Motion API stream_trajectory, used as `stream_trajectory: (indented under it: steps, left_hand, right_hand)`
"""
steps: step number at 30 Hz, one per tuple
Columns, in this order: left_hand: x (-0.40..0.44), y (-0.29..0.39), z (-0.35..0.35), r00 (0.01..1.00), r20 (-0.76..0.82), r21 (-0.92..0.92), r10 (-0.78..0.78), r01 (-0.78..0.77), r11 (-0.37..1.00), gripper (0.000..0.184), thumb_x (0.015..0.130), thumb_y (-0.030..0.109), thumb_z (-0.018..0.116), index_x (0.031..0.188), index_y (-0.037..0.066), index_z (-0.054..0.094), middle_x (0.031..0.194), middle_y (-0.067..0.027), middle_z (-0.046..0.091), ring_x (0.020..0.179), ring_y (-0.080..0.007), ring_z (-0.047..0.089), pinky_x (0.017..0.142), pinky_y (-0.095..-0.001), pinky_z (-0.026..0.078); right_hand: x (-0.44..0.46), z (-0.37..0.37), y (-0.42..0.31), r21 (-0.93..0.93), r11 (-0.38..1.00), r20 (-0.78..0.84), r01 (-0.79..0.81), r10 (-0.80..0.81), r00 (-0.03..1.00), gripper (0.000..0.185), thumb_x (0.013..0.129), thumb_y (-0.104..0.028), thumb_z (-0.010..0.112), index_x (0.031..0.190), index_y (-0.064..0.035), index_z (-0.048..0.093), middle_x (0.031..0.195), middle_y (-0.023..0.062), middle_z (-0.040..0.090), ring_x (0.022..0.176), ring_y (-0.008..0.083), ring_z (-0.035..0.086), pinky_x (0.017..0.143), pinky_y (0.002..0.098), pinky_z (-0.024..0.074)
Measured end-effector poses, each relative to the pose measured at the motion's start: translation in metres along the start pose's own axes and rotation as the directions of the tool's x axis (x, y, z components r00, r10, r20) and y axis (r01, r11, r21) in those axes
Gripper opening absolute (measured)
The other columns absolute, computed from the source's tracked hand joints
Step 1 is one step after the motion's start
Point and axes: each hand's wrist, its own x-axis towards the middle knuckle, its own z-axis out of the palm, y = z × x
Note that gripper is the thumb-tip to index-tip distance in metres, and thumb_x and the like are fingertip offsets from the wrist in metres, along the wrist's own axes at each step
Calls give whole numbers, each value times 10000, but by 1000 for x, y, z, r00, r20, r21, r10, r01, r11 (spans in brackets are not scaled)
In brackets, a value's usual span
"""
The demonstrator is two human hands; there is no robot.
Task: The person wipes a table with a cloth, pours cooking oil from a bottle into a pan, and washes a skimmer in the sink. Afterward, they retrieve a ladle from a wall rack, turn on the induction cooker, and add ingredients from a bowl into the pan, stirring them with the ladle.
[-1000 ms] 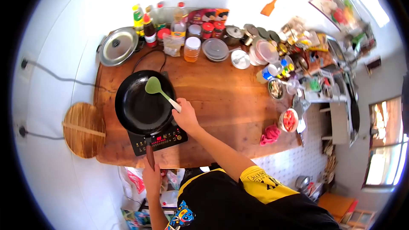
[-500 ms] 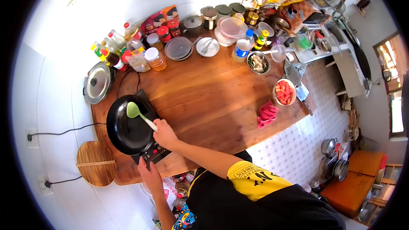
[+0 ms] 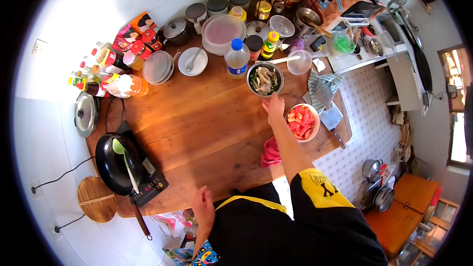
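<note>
My right hand (image 3: 273,107) reaches across the wooden table to the near rim of a metal bowl (image 3: 253,86), its fingers stretched out. Whether the fingertips touch the rim is hard to see. The bowl holds pale meat pieces and greens. Close by my right forearm stand a bowl of cut red tomato (image 3: 302,122) and a crumpled red cloth (image 3: 270,152). My left hand (image 3: 203,206) hangs near the front table edge, empty, its fingers loosely apart. A black wok (image 3: 109,162) sits on an induction cooker (image 3: 153,185); a green spatula (image 3: 127,163) leans in it.
A cleaver (image 3: 333,120) lies by the right edge beside a patterned cloth (image 3: 322,91). Along the back stand a water bottle (image 3: 237,61), a white bowl with a spoon (image 3: 193,70), lidded tubs and sauce bottles. The wok handle (image 3: 141,220) sticks out past the front edge.
My right hand has let go of the spatula, now resting in the wok, and moved right to the metal bowl. My left hand has moved away from the wok handle. The view has shifted right.
</note>
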Motion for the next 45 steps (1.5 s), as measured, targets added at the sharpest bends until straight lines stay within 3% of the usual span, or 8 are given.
stream_trajectory:
  steps: [10,15,21,23,28,30,35,45]
  left_hand:
    - [12,2,19,988,34,-229,-149,153,961,181,937,85,523,1085,9,594,893,-116,650,798,-203,645,727,-291,524]
    - [36,38,12,888,297,-858,-351,410,309,395,972,279,502,1297,60,448,1194,-127,581,1029,-233,605,871,-367,520]
    - [26,-40,-27,909,344,-939,-233,340,-61,421,978,290,489,1316,48,425,1259,-112,551,1125,-250,569,949,-404,487]
    - [8,-71,-48,915,299,-954,-271,278,-111,417,981,290,483,1317,50,425,1264,-114,548,1126,-250,568,947,-407,489]
    - [-38,-138,-97,911,235,-957,-338,155,-247,425,976,311,487,1310,55,430,1274,-119,539,1129,-256,566,925,-417,508]
    - [-51,-149,-118,894,227,-955,-386,126,-268,425,967,312,503,1306,65,435,1246,-118,559,1096,-254,587,907,-416,519]
    - [-88,-174,-161,854,60,-995,-516,10,-98,431,943,297,516,1293,54,452,1203,-143,582,1066,-286,605,902,-441,520]
    - [-101,-153,-205,864,-8,-972,-503,-124,-198,360,933,222,517,1226,13,498,1107,-114,626,962,-212,638,843,-356,533]
  right_hand:
    - [-71,-38,32,-152,974,213,168,-134,968,311,855,23,470,1164,-4,450,1133,146,543,897,258,629,690,378,607]
    - [-213,-51,38,-273,955,564,114,63,823,277,838,-40,548,1096,26,472,1095,176,558,852,225,638,600,327,602]
    - [-315,-28,49,-662,659,700,358,371,610,301,877,-49,532,1161,27,466,1005,147,582,861,194,625,677,306,575]
    - [-329,-20,68,-438,488,881,755,64,469,373,873,-101,591,1205,17,469,968,132,604,846,198,627,720,318,539]
    - [-434,93,89,-394,319,919,862,161,360,448,874,-209,624,1243,-2,478,928,160,633,865,264,635,734,381,507]
    - [-442,135,145,-106,6,993,994,45,106,480,878,-290,612,1234,0,471,924,182,640,828,335,643,737,436,509]
    - [-469,200,221,3,-533,959,846,243,149,454,873,-274,579,1240,-44,443,906,161,621,769,304,668,642,442,533]
    - [-470,214,209,-154,-575,917,803,220,333,526,850,-251,500,1341,-89,404,908,182,640,794,388,649,701,515,510]
